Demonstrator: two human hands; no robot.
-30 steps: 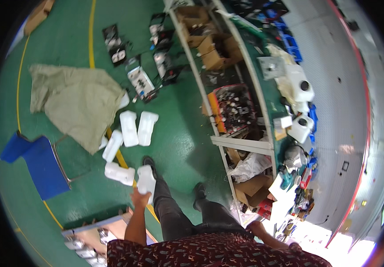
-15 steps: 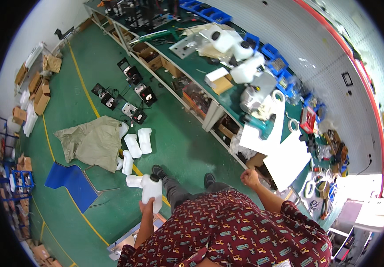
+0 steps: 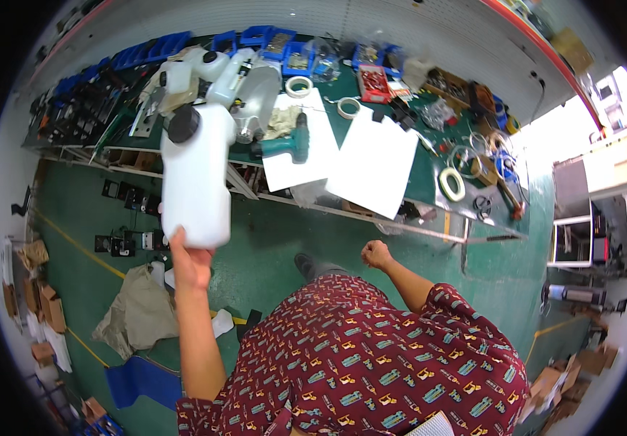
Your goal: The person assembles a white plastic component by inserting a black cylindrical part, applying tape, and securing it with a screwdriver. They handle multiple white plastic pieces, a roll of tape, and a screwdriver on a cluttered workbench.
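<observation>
My left hand (image 3: pixel 193 263) grips a white plastic canister (image 3: pixel 197 185) by its lower end, with the fingers partly hidden behind it. The canister stands nearly upright in the air in front of the workbench (image 3: pixel 429 195), its black screw cap (image 3: pixel 183 124) at the top. Lower down, before the bench's front edge, my right hand (image 3: pixel 376 253) hangs with its fingers curled in and nothing visible in them. On the bench, to the right of the canister, a green cordless drill (image 3: pixel 290 145) lies partly on a white sheet (image 3: pixel 306 166).
More white canisters (image 3: pixel 214 65), another white sheet (image 3: pixel 376 161), tape rolls (image 3: pixel 451 184), a hammer (image 3: pixel 511 200) and blue bins (image 3: pixel 298 59) crowd the bench. Black devices (image 3: pixel 128 243), a beige cloth (image 3: pixel 137 312) and a blue sheet (image 3: pixel 142 383) lie on the green floor at left.
I have turned right and stepped up to the workbench. My left hand has raised the canister from low beside me to above bench height. My right hand stays curled.
</observation>
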